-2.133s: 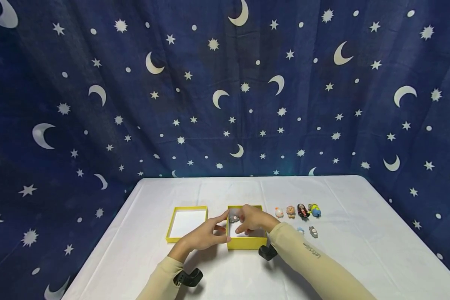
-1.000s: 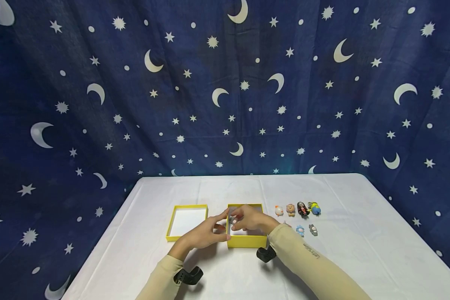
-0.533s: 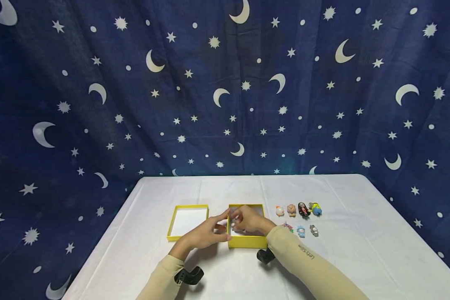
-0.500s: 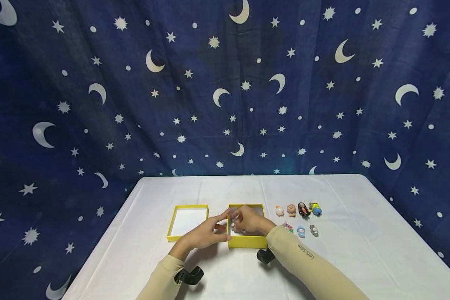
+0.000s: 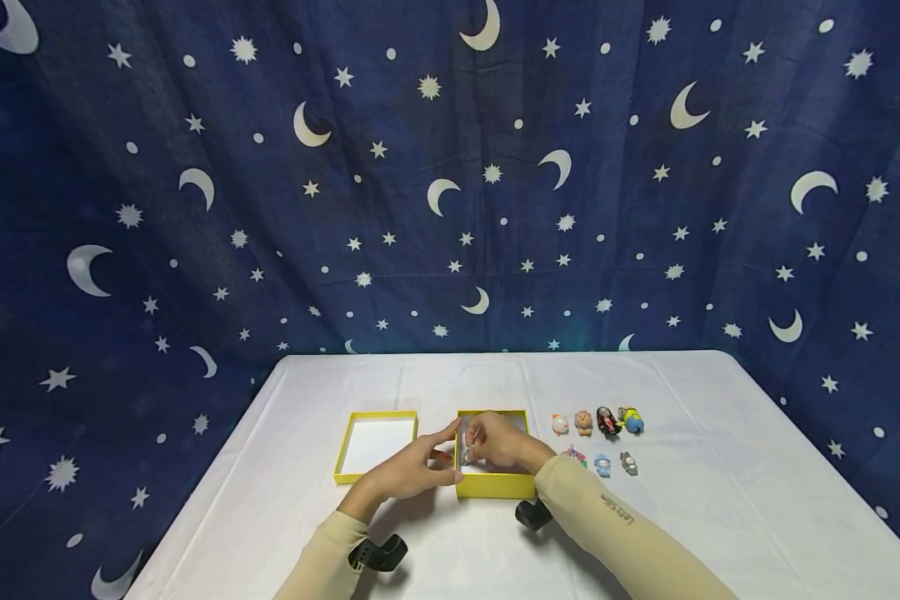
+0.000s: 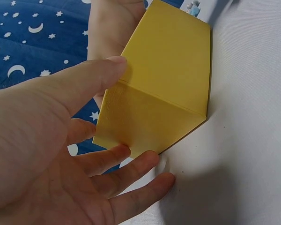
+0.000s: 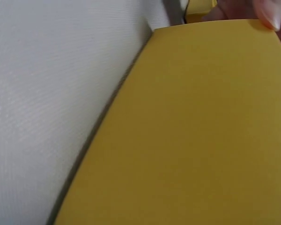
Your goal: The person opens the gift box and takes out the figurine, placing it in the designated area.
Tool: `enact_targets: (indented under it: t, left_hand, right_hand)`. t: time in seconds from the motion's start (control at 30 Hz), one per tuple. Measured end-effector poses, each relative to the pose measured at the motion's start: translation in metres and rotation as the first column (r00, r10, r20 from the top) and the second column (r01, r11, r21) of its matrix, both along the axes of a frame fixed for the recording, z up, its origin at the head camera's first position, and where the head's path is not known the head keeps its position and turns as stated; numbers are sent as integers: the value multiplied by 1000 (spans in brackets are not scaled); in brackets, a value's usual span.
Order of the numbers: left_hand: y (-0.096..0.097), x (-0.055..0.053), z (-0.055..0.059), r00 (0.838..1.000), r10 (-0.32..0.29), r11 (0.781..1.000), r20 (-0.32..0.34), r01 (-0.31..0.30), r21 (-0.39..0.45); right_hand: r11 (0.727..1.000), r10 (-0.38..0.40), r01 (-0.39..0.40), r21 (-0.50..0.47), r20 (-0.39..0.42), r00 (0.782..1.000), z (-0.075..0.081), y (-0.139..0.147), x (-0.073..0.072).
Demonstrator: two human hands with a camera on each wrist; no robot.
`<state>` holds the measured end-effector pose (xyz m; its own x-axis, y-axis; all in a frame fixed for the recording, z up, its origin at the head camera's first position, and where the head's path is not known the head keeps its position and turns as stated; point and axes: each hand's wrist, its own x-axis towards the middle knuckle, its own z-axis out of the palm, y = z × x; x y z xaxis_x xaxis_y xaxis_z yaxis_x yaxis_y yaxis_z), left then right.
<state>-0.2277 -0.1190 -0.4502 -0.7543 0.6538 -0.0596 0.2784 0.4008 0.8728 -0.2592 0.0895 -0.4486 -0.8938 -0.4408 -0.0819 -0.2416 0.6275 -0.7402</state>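
In the head view my left hand braces the left wall of an open yellow box, its thumb at the near corner and its fingertips along the rim. The left wrist view has the fingers of that left hand spread and nearly straight against the yellow wall. My right hand reaches inside the box from the right. Thumb and forefinger pinch a small greyish-white figurine near the left inner wall, mostly hidden by the fingers. Only the yellow outer wall fills the right wrist view.
Left of the box lies its shallow yellow lid, inside up. Small figurines stand in two rows to the right: a white-and-orange one, a brown one, a dark-haired doll, a minion, then a pink one, a blue one and a grey one.
The right hand's fingers have gone from hovering in the box beside a grey figurine to pinching a small figurine near the left wall. The left hand has stayed on the box.
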Motion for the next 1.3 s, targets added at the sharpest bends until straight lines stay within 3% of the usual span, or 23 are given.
enact_targets:
  t: [0.27,0.4,0.77,1.3]
  left_hand:
    - [0,0,0,1000,-1,1000,6,1,-13]
    - [-1,0,0,1000,3,1000,3,-3,-18]
    - [-1,1,1,1000,8,1000,-3,-8,-22]
    - [-2,-1,1,1000,25,998,-9,-25,-51]
  right_hand:
    - [999,26,-27,37,28,999,12,4,1]
    - [997,74,-74,-5,4,997,16,7,0]
    - [987,78,-87,-135,-76,994,22,18,1]
    - [942,1,4,-335,13,1000,23,36,20]
